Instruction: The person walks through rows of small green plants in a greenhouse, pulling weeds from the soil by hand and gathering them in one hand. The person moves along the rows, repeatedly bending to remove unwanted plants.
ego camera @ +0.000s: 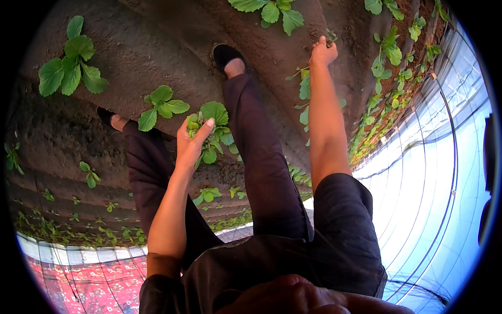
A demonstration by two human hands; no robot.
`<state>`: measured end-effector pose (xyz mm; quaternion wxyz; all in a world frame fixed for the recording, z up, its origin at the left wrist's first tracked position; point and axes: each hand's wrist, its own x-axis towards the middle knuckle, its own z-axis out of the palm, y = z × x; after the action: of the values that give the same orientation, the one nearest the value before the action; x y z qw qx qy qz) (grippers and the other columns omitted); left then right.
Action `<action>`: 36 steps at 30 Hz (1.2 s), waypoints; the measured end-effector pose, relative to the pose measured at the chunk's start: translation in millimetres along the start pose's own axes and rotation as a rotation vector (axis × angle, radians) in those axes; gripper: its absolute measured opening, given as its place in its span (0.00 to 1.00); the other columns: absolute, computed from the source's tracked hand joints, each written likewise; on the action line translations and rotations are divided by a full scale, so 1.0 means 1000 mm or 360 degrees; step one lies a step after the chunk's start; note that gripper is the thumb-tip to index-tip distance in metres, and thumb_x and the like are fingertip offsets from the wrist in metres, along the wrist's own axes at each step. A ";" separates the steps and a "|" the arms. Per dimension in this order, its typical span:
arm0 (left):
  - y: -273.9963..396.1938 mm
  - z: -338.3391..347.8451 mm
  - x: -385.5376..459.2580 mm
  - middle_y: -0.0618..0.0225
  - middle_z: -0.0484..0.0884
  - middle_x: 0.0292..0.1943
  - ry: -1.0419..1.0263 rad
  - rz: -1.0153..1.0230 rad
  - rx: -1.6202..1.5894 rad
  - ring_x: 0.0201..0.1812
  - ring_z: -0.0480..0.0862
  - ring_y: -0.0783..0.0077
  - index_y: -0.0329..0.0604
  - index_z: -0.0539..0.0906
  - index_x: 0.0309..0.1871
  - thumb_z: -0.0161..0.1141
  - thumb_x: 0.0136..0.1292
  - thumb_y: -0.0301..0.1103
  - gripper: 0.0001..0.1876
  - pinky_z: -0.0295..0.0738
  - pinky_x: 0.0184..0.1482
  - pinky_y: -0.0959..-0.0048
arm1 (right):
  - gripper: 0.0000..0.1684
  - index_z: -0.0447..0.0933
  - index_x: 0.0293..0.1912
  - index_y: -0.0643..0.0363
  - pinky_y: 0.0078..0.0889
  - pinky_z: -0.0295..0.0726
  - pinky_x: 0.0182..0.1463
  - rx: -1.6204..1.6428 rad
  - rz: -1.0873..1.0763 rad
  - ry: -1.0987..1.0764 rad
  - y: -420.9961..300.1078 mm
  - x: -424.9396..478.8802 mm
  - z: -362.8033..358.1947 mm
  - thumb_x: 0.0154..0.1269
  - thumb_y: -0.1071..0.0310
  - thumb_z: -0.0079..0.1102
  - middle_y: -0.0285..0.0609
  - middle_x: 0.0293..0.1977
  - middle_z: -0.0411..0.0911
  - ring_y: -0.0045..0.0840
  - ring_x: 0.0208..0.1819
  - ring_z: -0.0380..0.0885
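My left hand is closed around a bunch of small leafy weeds, with the thumb laid across it. Broad green leaves show right beside this bunch; whether they are held or belong to a plant behind cannot be told. Stretched far out to the right, my right hand is down near the soil. Its fingers are pinched on a small green weed, whose roots are hidden. A leafy seedling grows just left of my left hand, and another leafy plant stands below my right hand.
Brown soil ridges run under my feet, a black shoe among them. Large leafy plants grow at the top. Plant rows line the right, beside a translucent greenhouse wall. A red patterned sheet hangs lower left.
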<state>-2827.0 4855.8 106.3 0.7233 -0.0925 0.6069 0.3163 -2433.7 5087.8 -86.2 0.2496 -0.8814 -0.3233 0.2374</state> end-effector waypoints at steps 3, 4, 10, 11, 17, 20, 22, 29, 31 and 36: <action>-0.003 0.000 -0.002 0.76 0.80 0.34 0.0029 -0.0005 -0.0052 0.35 0.76 0.85 0.39 0.79 0.41 0.68 0.65 0.36 0.11 0.72 0.39 0.81 | 0.15 0.72 0.50 0.69 0.28 0.77 0.31 0.0368 0.0232 0.0031 -0.023 -0.038 -0.020 0.67 0.75 0.62 0.46 0.34 0.79 0.26 0.31 0.79; -0.005 -0.001 -0.001 0.76 0.80 0.34 0.0022 -0.0001 -0.0072 0.35 0.76 0.85 0.39 0.79 0.41 0.68 0.65 0.36 0.11 0.72 0.39 0.81 | 0.13 0.72 0.48 0.69 0.26 0.77 0.30 0.0322 0.0289 -0.0010 -0.018 -0.045 -0.027 0.66 0.77 0.62 0.46 0.34 0.79 0.26 0.31 0.79; -0.004 0.001 -0.001 0.76 0.80 0.34 0.0011 0.0006 -0.0102 0.35 0.77 0.85 0.39 0.79 0.41 0.68 0.65 0.35 0.11 0.72 0.39 0.81 | 0.11 0.72 0.41 0.68 0.24 0.79 0.27 0.0121 0.0464 -0.0314 -0.013 -0.072 -0.024 0.63 0.79 0.65 0.45 0.31 0.79 0.24 0.27 0.79; -0.004 0.001 0.000 0.76 0.80 0.34 0.0007 0.0012 -0.0098 0.35 0.77 0.85 0.39 0.79 0.41 0.68 0.65 0.35 0.11 0.72 0.39 0.81 | 0.11 0.72 0.41 0.68 0.24 0.79 0.27 0.0147 0.0471 -0.0338 -0.011 -0.071 -0.021 0.63 0.79 0.65 0.44 0.30 0.78 0.24 0.26 0.79; -0.004 -0.001 0.000 0.76 0.80 0.34 0.0007 -0.0010 -0.0081 0.35 0.77 0.85 0.39 0.79 0.41 0.68 0.65 0.35 0.11 0.73 0.39 0.81 | 0.07 0.72 0.38 0.66 0.24 0.77 0.25 0.0054 0.0454 -0.0216 -0.009 -0.067 -0.005 0.65 0.77 0.63 0.41 0.27 0.77 0.22 0.23 0.75; -0.004 -0.001 0.000 0.76 0.80 0.35 -0.0001 -0.0009 -0.0110 0.35 0.77 0.85 0.39 0.80 0.42 0.68 0.65 0.35 0.11 0.73 0.39 0.80 | 0.06 0.72 0.38 0.65 0.25 0.77 0.25 0.0092 0.0411 -0.0167 -0.013 -0.070 -0.009 0.68 0.76 0.60 0.40 0.28 0.76 0.22 0.23 0.75; -0.001 0.001 0.000 0.75 0.80 0.35 0.0012 -0.0012 -0.0104 0.35 0.77 0.85 0.39 0.80 0.42 0.68 0.65 0.36 0.11 0.72 0.40 0.80 | 0.04 0.72 0.39 0.64 0.26 0.76 0.25 0.0240 0.0413 -0.0127 -0.019 -0.077 -0.017 0.69 0.76 0.59 0.40 0.29 0.76 0.22 0.24 0.74; 0.007 0.000 0.000 0.76 0.79 0.35 0.0183 0.0257 0.0061 0.37 0.75 0.84 0.38 0.79 0.45 0.67 0.67 0.38 0.13 0.71 0.41 0.80 | 0.09 0.76 0.45 0.66 0.19 0.74 0.31 0.0468 0.0302 -0.1410 -0.126 -0.232 -0.032 0.67 0.74 0.62 0.34 0.30 0.78 0.14 0.26 0.73; 0.010 -0.003 -0.001 0.76 0.78 0.37 0.0239 0.0364 0.0011 0.38 0.75 0.84 0.38 0.78 0.47 0.66 0.68 0.42 0.16 0.71 0.43 0.80 | 0.09 0.77 0.47 0.63 0.18 0.73 0.33 0.0180 0.0227 -0.1958 -0.144 -0.284 -0.032 0.68 0.74 0.61 0.33 0.31 0.78 0.13 0.29 0.74; 0.012 -0.017 0.002 0.70 0.78 0.45 0.0233 0.0701 -0.0004 0.46 0.75 0.78 0.36 0.75 0.54 0.60 0.70 0.51 0.25 0.71 0.50 0.74 | 0.14 0.77 0.47 0.66 0.36 0.77 0.40 -0.0177 -0.0614 -0.1969 -0.179 -0.359 -0.026 0.60 0.77 0.60 0.49 0.39 0.76 0.40 0.36 0.78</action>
<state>-2847.2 4857.1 103.4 0.5906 0.0186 0.6629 0.4597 -2742.8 4951.9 132.3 0.0095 -0.5196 -0.5716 0.6349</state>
